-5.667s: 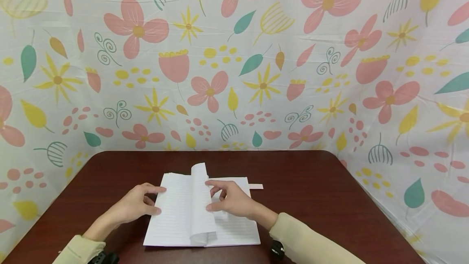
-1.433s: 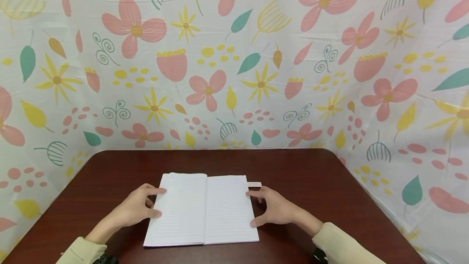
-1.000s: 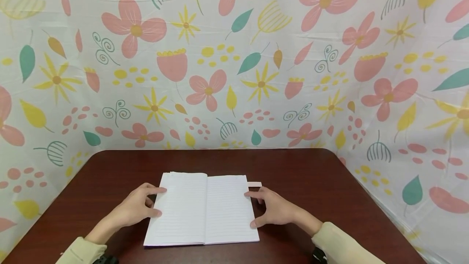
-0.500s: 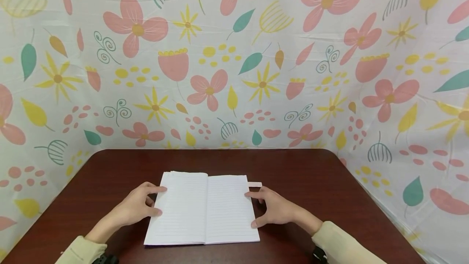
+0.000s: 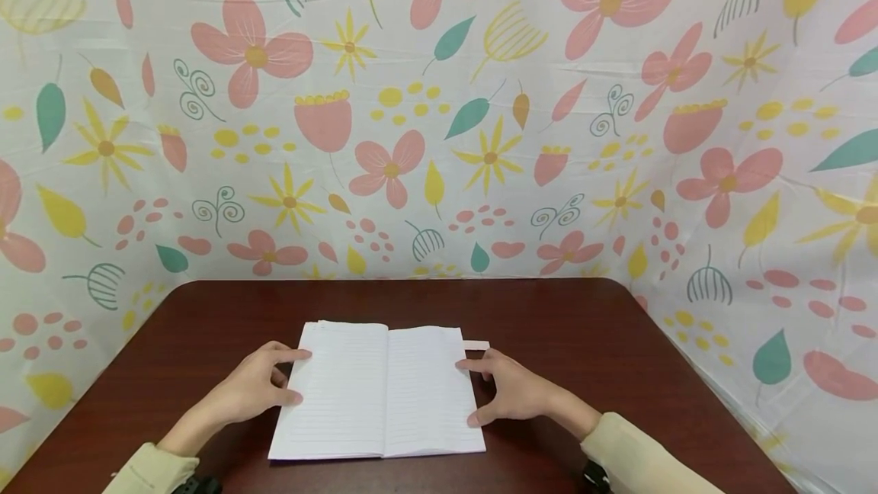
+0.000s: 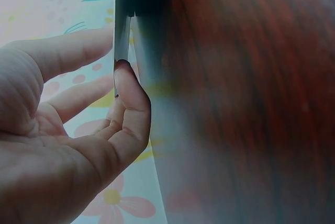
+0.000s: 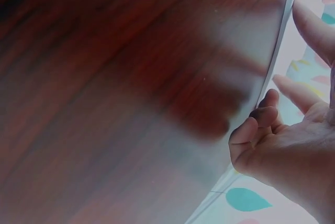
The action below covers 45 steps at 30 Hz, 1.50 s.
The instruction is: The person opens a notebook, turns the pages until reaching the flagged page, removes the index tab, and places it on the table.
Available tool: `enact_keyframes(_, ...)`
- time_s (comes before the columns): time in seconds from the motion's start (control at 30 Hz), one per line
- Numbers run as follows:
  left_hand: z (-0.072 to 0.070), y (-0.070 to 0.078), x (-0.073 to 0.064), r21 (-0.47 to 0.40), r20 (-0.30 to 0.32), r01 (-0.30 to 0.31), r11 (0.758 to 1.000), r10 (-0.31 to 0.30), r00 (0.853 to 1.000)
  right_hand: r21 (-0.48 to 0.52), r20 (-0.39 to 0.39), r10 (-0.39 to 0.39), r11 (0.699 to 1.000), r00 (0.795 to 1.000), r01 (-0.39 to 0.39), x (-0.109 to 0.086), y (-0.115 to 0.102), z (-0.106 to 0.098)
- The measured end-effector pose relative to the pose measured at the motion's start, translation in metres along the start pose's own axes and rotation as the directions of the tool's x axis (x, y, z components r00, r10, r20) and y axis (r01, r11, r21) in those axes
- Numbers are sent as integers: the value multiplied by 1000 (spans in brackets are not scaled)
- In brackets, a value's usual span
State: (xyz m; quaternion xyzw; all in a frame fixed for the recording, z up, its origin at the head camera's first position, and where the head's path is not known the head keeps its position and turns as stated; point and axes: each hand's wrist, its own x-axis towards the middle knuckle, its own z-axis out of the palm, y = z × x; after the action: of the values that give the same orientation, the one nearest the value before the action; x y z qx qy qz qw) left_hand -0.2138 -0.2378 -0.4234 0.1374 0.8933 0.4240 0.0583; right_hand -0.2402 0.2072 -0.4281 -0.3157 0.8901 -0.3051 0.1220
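Observation:
An open notebook [image 5: 336,395] with white ruled pages lies on the dark wooden table. My left hand [image 5: 250,383] holds its left edge, with the thumb and index finger on the page. In the left wrist view, other fingers of the left hand [image 6: 94,124] curl beneath the edge. At the opposite side, my right hand [image 5: 514,387] has its index fingertip and thumb on the right page's outer margin. The right wrist view shows more fingers of the right hand [image 7: 293,135] curled at the notebook's edge. The right page bows up slightly near the top.
A pale pink strip [image 5: 476,345] sticks out past the notebook's upper right edge. The brown table [image 5: 562,319] extends around the notebook. Behind and beside it hangs a flower-printed curtain [image 5: 439,136]. Dark bands [image 5: 595,475] circle both wrists below light sleeves.
Earlier, the right hand was at a lifted leaf mid-notebook; that leaf now lies down and the hand has moved to the right edge. Lately the right page has bowed slightly. The left hand stays put.

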Motion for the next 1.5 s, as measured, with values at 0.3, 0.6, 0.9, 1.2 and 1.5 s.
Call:
enact_keyframes(0.3, 0, 1, 1, 5, 0, 3, 1000, -3, 1000, 2, 2, 19, 1000, 1000, -19, 5, -3, 3)
enact_keyframes(0.6, 0, -4, 1, 4, 14, -21, 1000, 21, 1000, -51, -38, -13, 999, 999, 11, 13, -11, 9)
enact_keyframes(0.9, -1, -4, 1, -2, 11, -19, 1000, 19, 1000, -52, -99, -22, 999, 995, 17, 23, -17, 17)
enact_keyframes(1.2, 0, -2, 1, 4, 5, 2, 1000, -2, 1000, -125, -149, -41, 992, 988, 22, 35, -23, 27)
enact_keyframes(1.5, 1, -2, 1, 7, -3, 7, 1000, -7, 1000, -135, -152, -33, 991, 988, 12, 46, -34, 34)
